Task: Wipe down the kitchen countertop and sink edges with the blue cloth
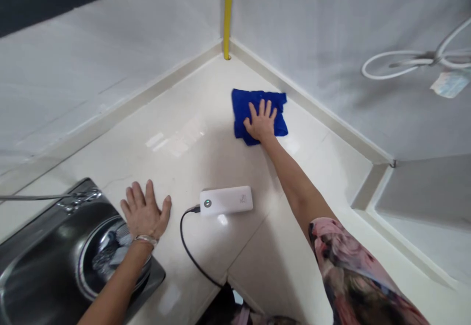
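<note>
White counter (165, 165): glossy and tile-like, with thin seams; it narrows to a corner at the back where two grey walls meet.
Raised border (324, 116): a beige strip follows both walls to that corner and, on the right, turns at a step in the wall.
Yellow pipe (228, 16): drops down the corner to the counter, beyond the cloth.
Room to move: widest to the left of the cloth, stretching towards the sink — on the cloth's right, its upper corner lies just beside the border.
Sink (44, 246): dark metal, at lower left, its right-hand edge near the left wrist.
Power bank (226, 201): white, on the counter between the two arms, with a small lit round display; a black cable (189, 254) curves from it towards the near edge.
Cloth (241, 109): deep blue, roughly square, lying on the counter near the back corner; its outline is uneven, with a notched right side.
Right hand (262, 124): palm down on the cloth, fingers spread apart — pressing on it, not gripping.
Left hand (144, 217): palm down over the counter beside the sink, fingers apart; a bracelet (146, 239) circles the wrist.
</note>
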Motion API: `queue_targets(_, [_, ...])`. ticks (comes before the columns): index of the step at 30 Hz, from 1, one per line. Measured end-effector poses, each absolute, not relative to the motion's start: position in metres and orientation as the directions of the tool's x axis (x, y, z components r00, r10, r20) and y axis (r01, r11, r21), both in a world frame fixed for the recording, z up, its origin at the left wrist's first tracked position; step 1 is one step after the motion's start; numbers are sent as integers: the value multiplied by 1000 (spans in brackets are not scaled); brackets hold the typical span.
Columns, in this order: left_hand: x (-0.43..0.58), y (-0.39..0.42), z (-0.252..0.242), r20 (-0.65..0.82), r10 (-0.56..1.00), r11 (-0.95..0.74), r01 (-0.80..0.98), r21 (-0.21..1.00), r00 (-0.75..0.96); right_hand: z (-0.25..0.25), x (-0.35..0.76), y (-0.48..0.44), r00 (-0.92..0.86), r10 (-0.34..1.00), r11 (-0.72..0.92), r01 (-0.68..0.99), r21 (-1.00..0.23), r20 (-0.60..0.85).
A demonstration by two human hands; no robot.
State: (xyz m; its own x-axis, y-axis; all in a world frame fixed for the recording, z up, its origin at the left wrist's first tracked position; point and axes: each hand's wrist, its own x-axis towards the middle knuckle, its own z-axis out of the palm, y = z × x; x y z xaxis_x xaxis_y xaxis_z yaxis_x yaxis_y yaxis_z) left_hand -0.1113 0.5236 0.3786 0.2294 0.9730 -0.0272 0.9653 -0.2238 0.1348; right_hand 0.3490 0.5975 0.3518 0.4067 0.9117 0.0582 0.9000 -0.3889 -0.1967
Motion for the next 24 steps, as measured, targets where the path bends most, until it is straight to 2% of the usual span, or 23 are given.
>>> queue_targets(5, [-111, 524, 379, -29, 972, -223, 958, 180, 231, 344, 315, 625, 80, 985, -39, 966, -254, 152])
queue_targets(8, [-111, 524, 380, -34, 973, -215, 953, 213, 227, 348, 316, 610, -106, 976, 157, 948, -278, 188])
queue_targets(11, [-111, 525, 380, -28, 973, -219, 949, 227, 231, 355, 325, 576, -223, 956, 271, 919, -286, 189])
queue_targets(14, [-110, 526, 380, -33, 973, -214, 952, 218, 227, 360, 333, 526, -260, 951, 300, 905, -302, 168])
queue_targets(18, [-109, 526, 380, -18, 975, -214, 954, 212, 223, 361, 341, 444, -219, 962, 260, 917, -304, 164])
queue_targets(24, [-108, 528, 379, -21, 975, -212, 958, 195, 220, 366, 348, 304, -163, 976, 195, 951, -241, 147])
